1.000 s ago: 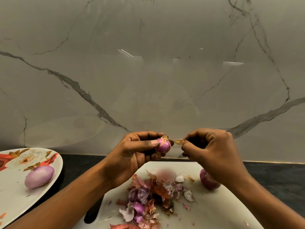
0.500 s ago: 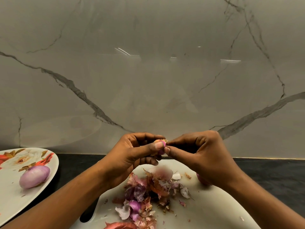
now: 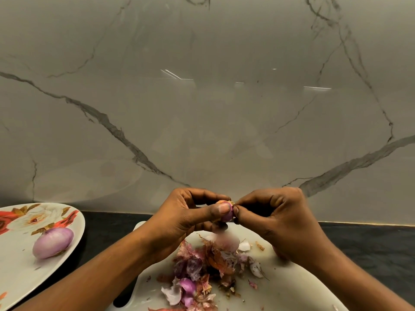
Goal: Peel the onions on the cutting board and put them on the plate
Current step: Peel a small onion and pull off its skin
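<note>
1 peeled onion (image 3: pixel 52 243) is set on plate (image 3: pixel 76 223); 2nd onion (image 3: pixel 227 213), gripped by fingers of left hand (image 3: pixel 186 217), has tip skin pinched by right hand (image 3: pixel 284 222); peeling & plating pending.

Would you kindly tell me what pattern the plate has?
White plate with red-orange flowers and golden leaves; head view.

Dark stone counter (image 3: pixel 107 223), running along the foot of a marble-patterned wall. Two items lie directly on it: a floral plate (image 3: pixel 13 277) at left and a white cutting board (image 3: pixel 280 295) at centre, apart, with bare counter between them.
</note>
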